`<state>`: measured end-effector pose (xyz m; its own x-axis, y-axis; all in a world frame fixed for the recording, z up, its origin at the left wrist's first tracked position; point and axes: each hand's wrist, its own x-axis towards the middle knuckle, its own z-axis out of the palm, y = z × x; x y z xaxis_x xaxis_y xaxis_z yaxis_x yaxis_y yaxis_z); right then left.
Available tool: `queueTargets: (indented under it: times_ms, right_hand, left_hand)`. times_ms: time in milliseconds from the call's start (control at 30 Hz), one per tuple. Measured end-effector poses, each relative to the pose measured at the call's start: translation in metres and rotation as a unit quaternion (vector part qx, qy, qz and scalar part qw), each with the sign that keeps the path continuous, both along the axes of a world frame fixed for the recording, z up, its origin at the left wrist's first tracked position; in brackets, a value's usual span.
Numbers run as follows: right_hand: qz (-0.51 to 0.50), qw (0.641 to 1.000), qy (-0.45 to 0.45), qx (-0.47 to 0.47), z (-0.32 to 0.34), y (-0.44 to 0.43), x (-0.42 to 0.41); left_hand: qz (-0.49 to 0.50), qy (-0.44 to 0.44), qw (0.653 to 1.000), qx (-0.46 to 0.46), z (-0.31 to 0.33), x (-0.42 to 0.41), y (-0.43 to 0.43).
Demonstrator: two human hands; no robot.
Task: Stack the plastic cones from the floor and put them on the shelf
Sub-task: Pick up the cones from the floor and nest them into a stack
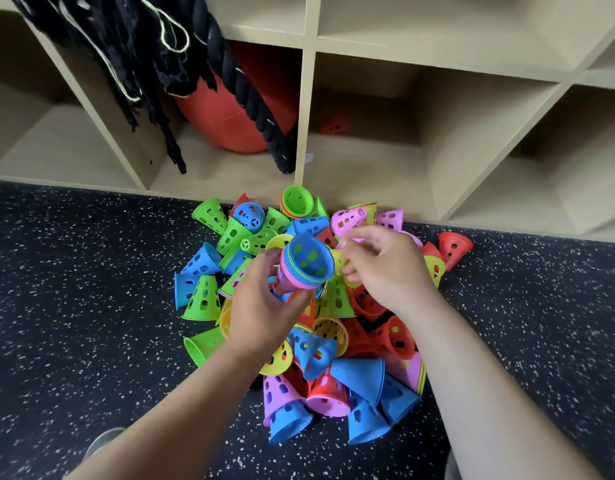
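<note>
— Which step is this?

— Stacking, and by my reading far from done. The shelf [309, 98] fills the top of the frame. Below it, on the speckled floor [74, 271], a big pile of cones [314, 353] sprawls at centre, most of them loose and lying on their sides.

— Anything in the cubbies?

— Upper left of centre, a red ball [226, 126] with a thick black rope [243, 91] hanging across it, so that bay looks crowded. The bay to its right holds only a small red cone [334, 126] at the back, and seems the easier target.

— And the cones in hand?

— A nested stack [307, 265] sits above the middle of the pile, mouth towards the camera, blue innermost. The left hand [261, 313] grips it, fingers curled round its narrow end. A second stack [296, 202], green on top, rests at the pile's far edge against the shelf.

— The other hand?

— The right hand [389, 268] hovers just right of the stack with fingers bent. Motion blur hides the tips, so I cannot tell whether they pinch a cone.

— Next move?

— Probably lifting one loose cone and dropping it into the open mouth, point first. The snag is the tangle — cones lie wedged inside one another at odd angles.
</note>
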<state>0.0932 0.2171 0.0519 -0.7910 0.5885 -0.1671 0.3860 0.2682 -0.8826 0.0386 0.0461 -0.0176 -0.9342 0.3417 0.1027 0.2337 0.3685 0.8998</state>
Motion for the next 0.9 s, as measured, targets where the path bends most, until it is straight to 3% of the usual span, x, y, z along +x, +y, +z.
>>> queueTargets:
  times_ms: [100, 167, 267, 333, 500, 667, 900]
  right_hand:
    - [-0.065, 0.996, 0.005, 0.059, -0.008, 0.018, 0.006]
    - [-0.084, 0.991, -0.041, 0.100, -0.017, 0.033, 0.011]
    - [-0.039, 0.977, -0.132, 0.166, -0.034, 0.047, 0.017]
    - [0.005, 0.973, -0.144, 0.181, -0.046, 0.046, 0.015]
    - [0.067, 0.958, -0.108, 0.256, -0.070, 0.034, -0.001]
    - [0.013, 0.942, -0.060, 0.331, -0.078, 0.038, -0.011]
    - [-0.069, 0.982, -0.049, 0.169, -0.050, 0.051, -0.010]
  left_hand:
    - [0.004, -0.013, 1.000, 0.005, 0.000, -0.004, -0.002]
    - [0.008, -0.021, 1.000, 0.002, 0.000, -0.007, -0.003]
    - [0.004, -0.033, 0.999, 0.006, 0.001, -0.011, -0.004]
    - [0.000, -0.042, 0.999, 0.009, -0.001, -0.013, -0.003]
    - [0.008, -0.035, 0.999, -0.002, -0.007, -0.022, 0.001]
    - [0.014, -0.023, 0.999, -0.019, -0.012, -0.030, 0.001]
    - [0.017, -0.024, 0.999, -0.028, -0.013, -0.030, 0.001]
